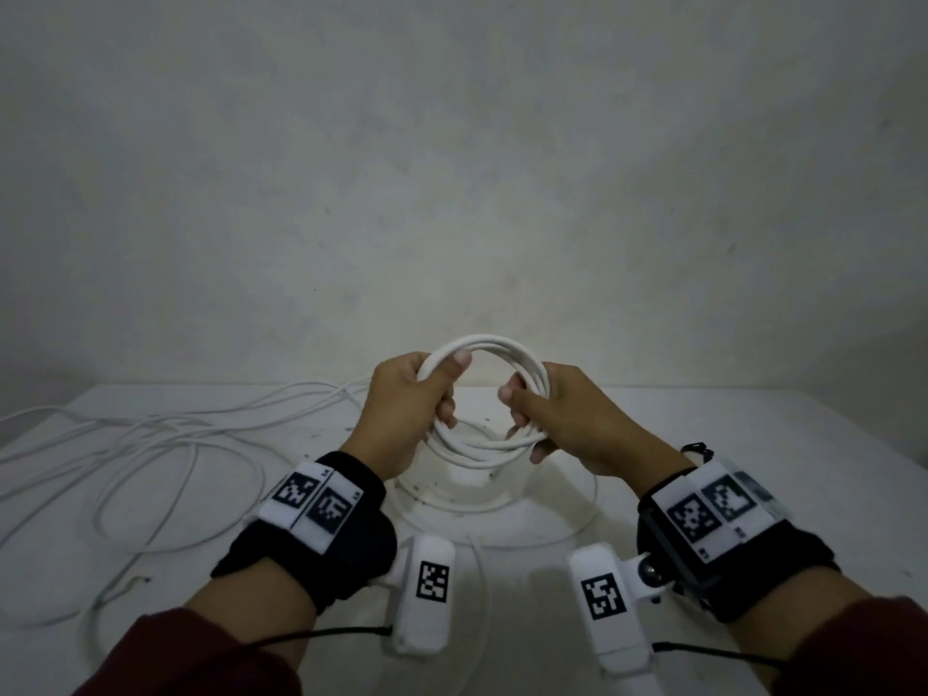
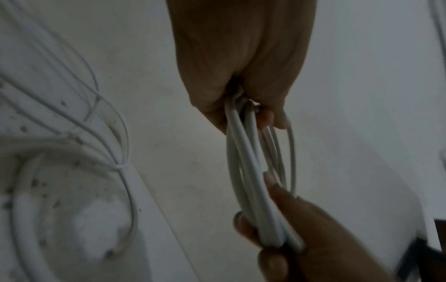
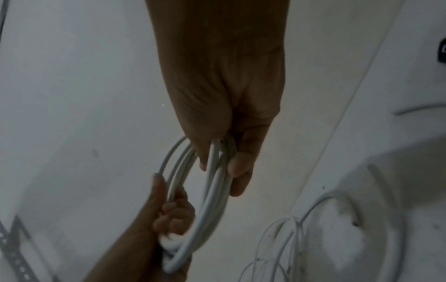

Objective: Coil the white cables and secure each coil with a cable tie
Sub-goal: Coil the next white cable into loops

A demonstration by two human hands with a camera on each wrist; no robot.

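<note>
A coil of white cable (image 1: 494, 340) of several loops hangs upright in the air above the white table (image 1: 753, 469). My left hand (image 1: 427, 394) grips its left side, thumb over the top strands. My right hand (image 1: 532, 414) grips its right side, fingers curled round the bundle. In the left wrist view the left hand (image 2: 241, 76) clutches the coil (image 2: 243, 162), with the right hand (image 2: 301, 238) holding it below. In the right wrist view the right hand (image 3: 229, 95) closes round the coil (image 3: 212, 200), and the left hand (image 3: 164, 215) holds the far side.
Loose white cables (image 1: 150, 444) sprawl in wide loops over the left half of the table. A round clear dish (image 1: 577, 524) lies right below the coil. A thin white cable (image 1: 482, 595) runs toward me between the wrists. A plain wall stands close behind the table.
</note>
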